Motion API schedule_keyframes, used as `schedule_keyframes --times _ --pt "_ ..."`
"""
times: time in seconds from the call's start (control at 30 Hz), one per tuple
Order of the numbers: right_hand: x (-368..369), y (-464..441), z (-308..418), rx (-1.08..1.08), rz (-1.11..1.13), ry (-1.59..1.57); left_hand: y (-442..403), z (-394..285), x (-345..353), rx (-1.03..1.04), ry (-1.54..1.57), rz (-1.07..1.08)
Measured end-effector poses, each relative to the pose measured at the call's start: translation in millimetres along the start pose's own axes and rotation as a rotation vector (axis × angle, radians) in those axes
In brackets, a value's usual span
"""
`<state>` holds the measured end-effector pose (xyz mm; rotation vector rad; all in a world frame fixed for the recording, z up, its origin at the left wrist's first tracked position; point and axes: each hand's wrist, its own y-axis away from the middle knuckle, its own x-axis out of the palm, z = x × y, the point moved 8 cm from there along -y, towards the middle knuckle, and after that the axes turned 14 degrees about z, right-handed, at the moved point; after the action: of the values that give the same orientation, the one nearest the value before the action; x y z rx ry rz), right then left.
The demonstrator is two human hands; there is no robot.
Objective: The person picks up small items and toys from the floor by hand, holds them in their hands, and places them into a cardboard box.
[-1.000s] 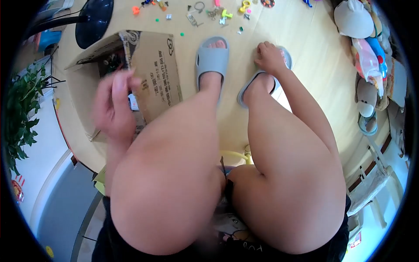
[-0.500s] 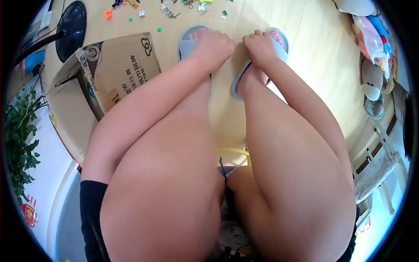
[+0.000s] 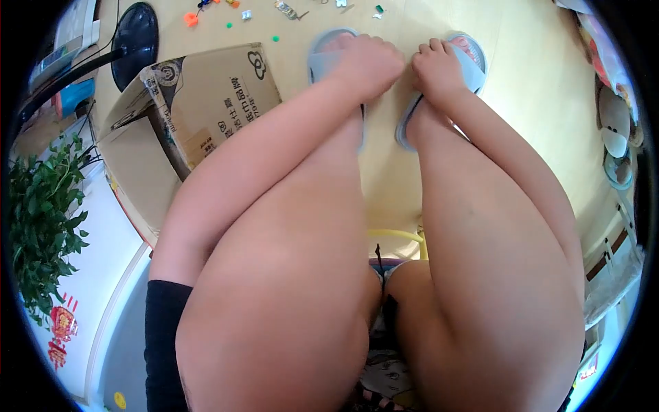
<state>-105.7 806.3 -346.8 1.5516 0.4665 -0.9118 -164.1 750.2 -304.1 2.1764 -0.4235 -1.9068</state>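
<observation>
My left hand (image 3: pixel 374 65) rests over the left slipper (image 3: pixel 320 63), its fingers curled and closed, with the palm side hidden. My right hand (image 3: pixel 438 72) lies at the inner side of the right slipper (image 3: pixel 475 72), fingers bent inward and closed. Whatever either hand may hold is out of sight. A narrow gap separates the two hands. Both slippers are pale grey-blue, with toes showing at their fronts. My forearms run along the outer sides of my bare legs.
An open cardboard box (image 3: pixel 213 103) stands left of my left arm, near a round black base (image 3: pixel 135 47). Small toy pieces, including an orange one (image 3: pixel 190 19), lie on the wooden floor ahead. A leafy plant (image 3: pixel 44 220) is at far left; plush toys (image 3: pixel 614 123) line the right.
The whole view has shifted, so my hands, legs and the box appear farther right and slightly higher. Both hands keep their closed pose by the slippers.
</observation>
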Motion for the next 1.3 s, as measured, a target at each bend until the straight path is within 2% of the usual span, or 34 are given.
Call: schedule_keyframes --times 0.1,0.2,0.3,0.4,0.5,0.6,0.63,0.73,0.93,1.13,1.3 --pt "1.5 -0.9 -0.1 0.033 0.005 0.014 3.2 -6.0 5.1 0.068 -0.011 -0.019" --pt "-2.6 -1.2 3.7 0.029 0.032 0.030 8.5 4.9 5.3 0.017 0.055 0.006" --pt "3.8 -2.9 0.0 0.006 0.024 0.013 7.8 26.6 12.7 -0.209 0.348 0.138" --pt "3.4 1.5 -0.4 -0.095 -0.092 -0.015 7.1 55.0 16.4 -0.410 0.794 0.050" --pt "-3.7 -1.2 -8.1 -0.148 -0.072 -0.539 -2.7 67.4 43.6 -0.343 1.547 -0.051" --pt "-2.5 -5.6 -17.5 -0.134 -0.039 -1.373 -3.0 46.3 58.3 -0.411 2.090 -0.026" --pt "3.0 -9.4 -20.8 -0.104 0.009 -1.584 -3.5 42.7 59.3 -0.357 2.212 -0.034" --pt "15.3 -11.3 -22.9 -0.019 -0.042 -2.107 1.6 34.4 65.2 -0.418 2.282 0.110" --pt "5.7 -10.5 -4.4 -0.257 0.176 -2.258 12.5 45.9 63.5 -0.320 2.493 0.209" --pt "-7.5 -0.9 0.0 -0.410 0.325 -2.506 19.4 50.5 54.2 -0.231 2.555 0.167" --pt "-11.0 0.6 7.4 -0.311 0.346 -2.527 27.5 59.6 49.8 -0.176 2.697 0.182"
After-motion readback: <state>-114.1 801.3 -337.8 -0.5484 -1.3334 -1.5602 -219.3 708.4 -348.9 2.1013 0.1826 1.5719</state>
